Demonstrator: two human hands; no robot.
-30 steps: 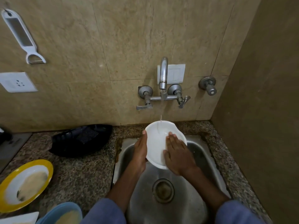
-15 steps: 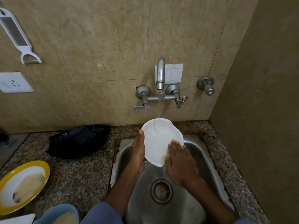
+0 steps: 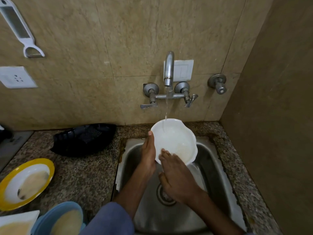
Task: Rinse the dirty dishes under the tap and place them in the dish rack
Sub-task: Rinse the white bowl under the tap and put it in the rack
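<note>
Rinsing is under way. At far left the yellow-rimmed plate (image 3: 25,182) waits dirty, and the black basket (image 3: 84,138), likely the rack, sits beside the sink (image 3: 218,167). Your left hand (image 3: 149,153) grips the white bowl (image 3: 177,138) by its rim under the tap (image 3: 169,70), while your right hand (image 3: 176,177) lays straight fingers inside. Next, lift it left.

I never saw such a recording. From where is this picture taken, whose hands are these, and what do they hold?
There is no machine. A person wears a camera on the head, looking down at both hands. The left hand grips a white dish by its rim over the sink; the right hand touches its inside with flat fingers. Water runs from the tap into it. On the counter, left, lie a black rack, a dirty yellow-rimmed plate and a blue bowl.
</note>
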